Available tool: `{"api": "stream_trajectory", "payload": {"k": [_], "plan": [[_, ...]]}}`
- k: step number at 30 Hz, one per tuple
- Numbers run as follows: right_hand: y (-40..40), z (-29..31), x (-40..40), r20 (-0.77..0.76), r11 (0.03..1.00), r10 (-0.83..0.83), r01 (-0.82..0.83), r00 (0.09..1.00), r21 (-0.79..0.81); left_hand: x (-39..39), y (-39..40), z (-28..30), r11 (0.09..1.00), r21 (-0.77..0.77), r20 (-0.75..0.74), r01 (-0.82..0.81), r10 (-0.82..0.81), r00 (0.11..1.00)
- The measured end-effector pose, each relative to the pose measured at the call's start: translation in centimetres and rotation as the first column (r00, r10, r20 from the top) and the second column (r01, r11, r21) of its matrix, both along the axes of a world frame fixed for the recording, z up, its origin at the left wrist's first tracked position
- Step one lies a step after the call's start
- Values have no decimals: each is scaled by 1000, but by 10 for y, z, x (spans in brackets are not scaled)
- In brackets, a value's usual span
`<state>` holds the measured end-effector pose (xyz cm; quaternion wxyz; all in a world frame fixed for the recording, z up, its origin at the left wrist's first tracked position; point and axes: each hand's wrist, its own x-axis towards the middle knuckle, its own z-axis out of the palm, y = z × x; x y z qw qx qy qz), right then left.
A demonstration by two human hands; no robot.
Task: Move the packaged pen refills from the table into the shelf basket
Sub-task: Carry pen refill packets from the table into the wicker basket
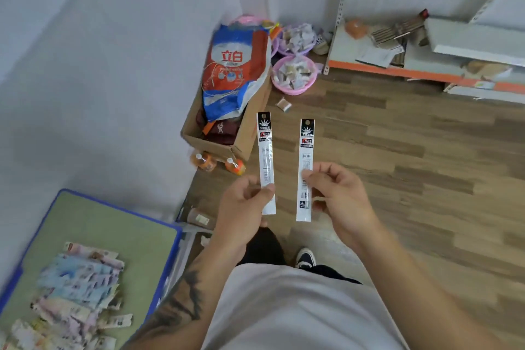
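Refill packs: two long, flat, narrow sleeves held upright side by side in the middle of the frame, apart from each other; the left refill pack (266, 162) and the right refill pack (305, 170) each have a black header card with a hang hole on top and a clear-and-white body below.
Print on packs: small characters and barcodes, too fine to read.
Left hand (244, 207): thumb and fingers pinch the lower part of the left refill pack; the thumb covers part of the sleeve.
Right hand (335, 193): fingertips pinch the right refill pack near its middle, its lower end hanging free.
Worktop (93, 224): lower left of the frame, green surface with a blue rim, cut off by the frame edge.
Loose packets (76, 293): a heap of pale, crinkled printed wrappers on the worktop, blurred, contents unclear.
Cardboard box (241, 139): open, on the floor at upper centre, a glossy red, blue and white bag (233, 71) sticking out of it.
Pink basins (294, 74): round plastic, filled with small wrapped items, hard to make out.
Shelf (397, 71): upper right, white boards with orange edging, partly cut off; blurred clutter lies on it.
Floor (397, 150): wood-grain planks.
Basket: none can be told apart on the shelf.
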<state>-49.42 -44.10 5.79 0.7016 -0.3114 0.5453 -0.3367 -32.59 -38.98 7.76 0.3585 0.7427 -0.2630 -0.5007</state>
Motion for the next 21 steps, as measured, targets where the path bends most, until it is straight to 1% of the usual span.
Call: {"api": "stream_trajectory", "payload": {"k": [4, 8, 13, 16, 21], "plan": [[-23, -6, -24, 21, 988, -141, 140, 990, 59, -26, -53, -5, 991, 21, 13, 130, -130, 991], [-66, -16, -47, -35, 973, -215, 217, 976, 78, -53, -121, -13, 965, 14, -24, 261, -261, 965], [-152, -16, -63, -149, 954, -284, 294, 947, 54, -70, -221, -22, 935, 11, -106, 354, -351, 931], [-209, -8, -68, -200, 946, -305, 319, 931, 46, -71, -285, -19, 923, 4, -126, 385, -382, 916], [-303, 16, -79, -270, 938, -339, 347, 901, -21, -78, -395, -6, 898, -53, -150, 436, -439, 886]]}}
